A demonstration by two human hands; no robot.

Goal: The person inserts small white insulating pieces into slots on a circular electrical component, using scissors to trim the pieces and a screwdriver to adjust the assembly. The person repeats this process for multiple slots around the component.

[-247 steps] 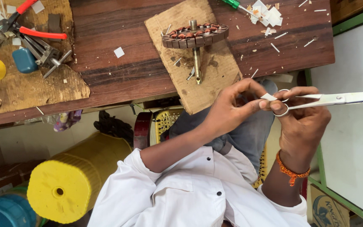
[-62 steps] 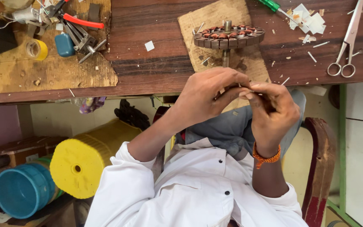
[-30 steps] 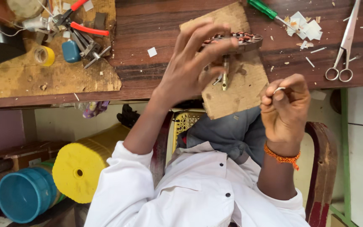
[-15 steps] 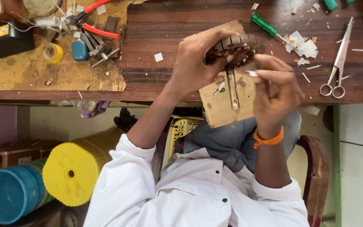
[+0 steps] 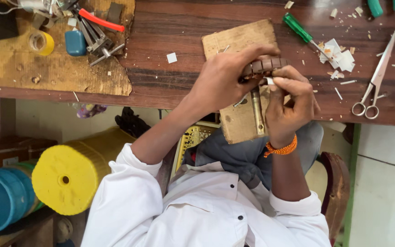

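Observation:
A round, brown, copper-wound motor core (image 5: 267,65) with a metal shaft (image 5: 257,112) rests on a small wooden board (image 5: 238,126) at the table's front edge. My left hand (image 5: 225,82) is wrapped over the core's left side and grips it. My right hand (image 5: 289,98), with an orange thread band at the wrist, pinches a small white slip of paper (image 5: 269,81) against the core's rim. Most of the core is hidden under both hands.
Scissors (image 5: 375,80) lie at the right of the dark wooden table (image 5: 170,84), near white paper scraps (image 5: 337,50) and a green-handled screwdriver (image 5: 298,28). Red-handled pliers (image 5: 101,20), a blue block (image 5: 75,42) and a yellow tape roll (image 5: 41,42) lie far left. A yellow spool (image 5: 69,174) and a blue tub (image 5: 1,196) stand below.
The scissors went from my hands to the table's right side. My left hand reached out and took the core; my right hand brought the white slip to its rim.

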